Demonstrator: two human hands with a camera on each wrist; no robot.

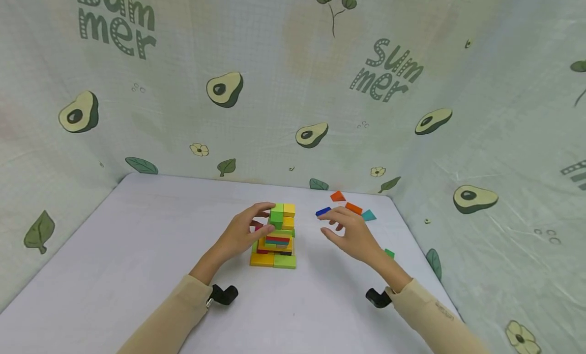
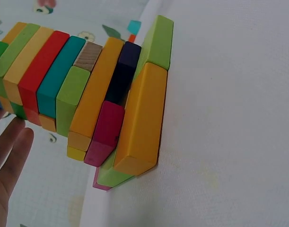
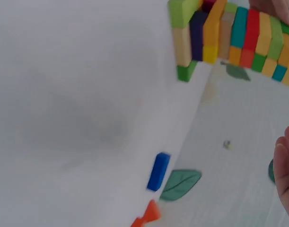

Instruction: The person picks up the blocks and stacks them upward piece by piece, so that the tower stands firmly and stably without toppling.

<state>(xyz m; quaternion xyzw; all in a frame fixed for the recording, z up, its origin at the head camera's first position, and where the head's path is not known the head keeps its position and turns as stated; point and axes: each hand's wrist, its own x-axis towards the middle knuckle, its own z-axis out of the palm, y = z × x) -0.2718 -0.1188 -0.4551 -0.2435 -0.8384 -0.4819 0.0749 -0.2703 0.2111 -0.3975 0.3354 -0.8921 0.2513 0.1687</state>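
A tower of coloured wooden blocks [image 1: 279, 233] stands on the white table, built in layers of green, yellow, red, teal and dark blue. My left hand [image 1: 240, 234] is at its top left, thumb and forefinger on a bright green block [image 1: 276, 219] in the upper layers. In the left wrist view, other fingers [image 2: 11, 144] of that hand extend beside the tower. To the right of the tower my right hand [image 1: 351, 233] hovers apart from it, fingers loosely bent and holding nothing. The right wrist view shows part of this hand [image 3: 286, 172] at its edge.
Loose blocks lie at the back right: a blue one [image 1: 323, 211], an orange-red triangle [image 1: 338, 196], an orange block [image 1: 354, 208] and a teal piece [image 1: 368, 215]. A green piece [image 1: 389, 254] is partly behind the right forearm. Patterned cloth [image 1: 265, 135] rises behind the table.
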